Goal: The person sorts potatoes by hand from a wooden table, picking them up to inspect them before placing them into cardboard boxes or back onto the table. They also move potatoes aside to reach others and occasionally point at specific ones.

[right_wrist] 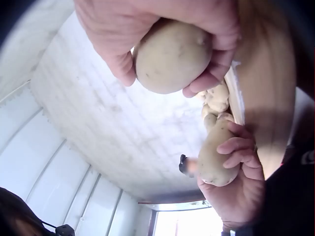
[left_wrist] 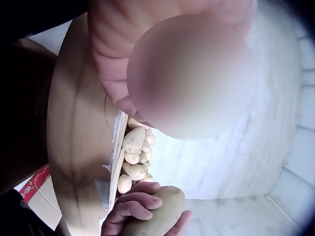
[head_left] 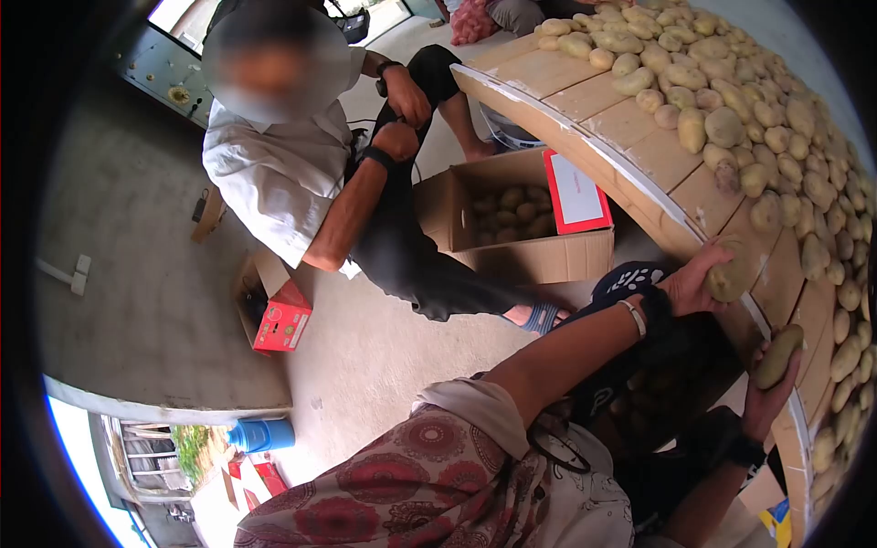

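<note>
In the head view my left hand [head_left: 687, 283] grips a potato [head_left: 728, 272] over the edge of the wooden surface. Nearer my body, my right hand [head_left: 766, 411] holds a longer potato [head_left: 779, 356]. The right wrist view has my right hand [right_wrist: 152, 12] curled round its potato [right_wrist: 172, 56], and below it the left hand [right_wrist: 243, 191] with fingers wrapped over the other potato [right_wrist: 216, 157]. The two potatoes are apart. In the left wrist view a blurred patch covers what my left hand [left_wrist: 110, 54] holds; my right hand [left_wrist: 130, 209] grips its potato [left_wrist: 165, 211] lower down.
Many potatoes [head_left: 723, 128] are heaped along the far side of the plank surface [head_left: 630, 123]. A seated person [head_left: 274, 173] is across from me, beside a cardboard box [head_left: 548, 260] of potatoes. More potatoes lie in a dark container [head_left: 644, 393] below the edge.
</note>
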The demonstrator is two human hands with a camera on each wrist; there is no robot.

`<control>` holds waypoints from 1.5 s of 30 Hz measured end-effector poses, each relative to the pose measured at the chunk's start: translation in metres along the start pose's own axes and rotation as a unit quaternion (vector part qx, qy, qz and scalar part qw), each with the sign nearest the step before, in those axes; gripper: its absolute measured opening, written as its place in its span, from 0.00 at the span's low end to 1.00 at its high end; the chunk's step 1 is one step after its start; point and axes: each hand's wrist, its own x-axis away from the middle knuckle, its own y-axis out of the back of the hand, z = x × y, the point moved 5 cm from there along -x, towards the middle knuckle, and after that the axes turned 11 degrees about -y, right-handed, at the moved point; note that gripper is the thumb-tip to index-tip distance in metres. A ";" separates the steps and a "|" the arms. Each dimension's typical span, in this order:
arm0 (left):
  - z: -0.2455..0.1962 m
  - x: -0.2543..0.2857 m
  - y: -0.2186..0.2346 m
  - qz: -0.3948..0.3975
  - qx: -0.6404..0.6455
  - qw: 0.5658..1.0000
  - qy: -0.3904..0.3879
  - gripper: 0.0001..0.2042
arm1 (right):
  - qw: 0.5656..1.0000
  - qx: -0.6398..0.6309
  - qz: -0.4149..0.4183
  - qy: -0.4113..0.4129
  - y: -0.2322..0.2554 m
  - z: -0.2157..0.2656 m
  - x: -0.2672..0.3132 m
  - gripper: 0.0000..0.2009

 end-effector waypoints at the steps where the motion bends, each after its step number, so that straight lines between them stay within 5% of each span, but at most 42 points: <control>1: -0.002 0.001 -0.002 -0.003 0.002 1.000 -0.004 0.21 | 1.000 -0.003 -0.011 -0.001 -0.001 0.000 0.000 0.22; 15: -0.006 0.002 -0.010 -0.012 0.000 1.000 -0.002 0.21 | 0.998 -0.055 -0.009 -0.003 -0.012 0.007 0.007 0.26; 18: -0.008 0.003 -0.011 -0.024 0.001 1.000 -0.009 0.21 | 0.996 -0.069 0.061 0.005 -0.005 0.014 0.006 0.31; 20: -0.009 0.001 -0.011 -0.018 -0.004 1.000 -0.013 0.21 | 0.980 -0.035 0.196 -0.015 -0.019 0.017 0.010 0.35; 26: -0.007 0.002 -0.012 -0.012 -0.004 1.000 -0.004 0.21 | 0.998 0.031 0.041 -0.029 -0.023 0.002 0.013 0.36; 30: -0.006 0.004 -0.011 -0.008 -0.003 1.000 -0.003 0.21 | 0.995 0.033 0.093 -0.024 -0.021 0.001 0.015 0.36; 40: 0.007 0.008 -0.003 -0.008 -0.031 0.999 0.031 0.22 | 0.999 -0.003 0.046 -0.019 -0.008 0.009 0.026 0.28; 42: 0.008 0.007 -0.006 -0.013 -0.043 0.999 0.028 0.23 | 0.972 -0.109 0.206 -0.029 -0.023 0.019 0.035 0.28; 45: 0.011 0.007 -0.006 -0.005 -0.045 0.999 0.026 0.23 | 0.994 -0.009 0.105 -0.024 -0.008 0.020 0.034 0.28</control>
